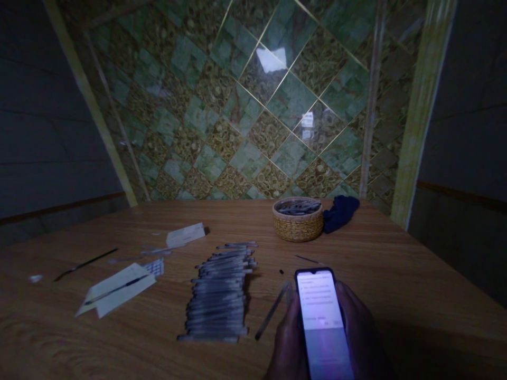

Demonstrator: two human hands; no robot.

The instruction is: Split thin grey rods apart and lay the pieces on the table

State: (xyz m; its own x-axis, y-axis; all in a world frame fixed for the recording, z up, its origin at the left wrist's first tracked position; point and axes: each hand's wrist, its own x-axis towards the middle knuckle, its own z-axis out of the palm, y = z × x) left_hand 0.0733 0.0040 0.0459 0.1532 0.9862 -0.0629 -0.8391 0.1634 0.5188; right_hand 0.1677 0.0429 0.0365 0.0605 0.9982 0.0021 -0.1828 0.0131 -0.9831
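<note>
A smartphone (pixel 322 322) with a lit screen is held upright at the lower right; its text is too blurred to read. My left hand (pixel 287 340) grips its left edge, thumb along the side. On the opposite edge my right hand (pixel 358 332) is closed around the phone, partly lost in shadow. Just left of my left hand lies a clear pen (pixel 272 310), slanted on the table. Beyond the phone are a thin dark refill-like stick (pixel 307 259) and a small black cap-like piece (pixel 281 272).
Many pens lie side by side in a long stack (pixel 217 295) mid-table. A woven basket (pixel 298 227) full of pens stands at the back beside a dark blue cloth (pixel 340 212). Leftward are a folded paper (pixel 119 290), a white box (pixel 185 235) and a black stick (pixel 87 263).
</note>
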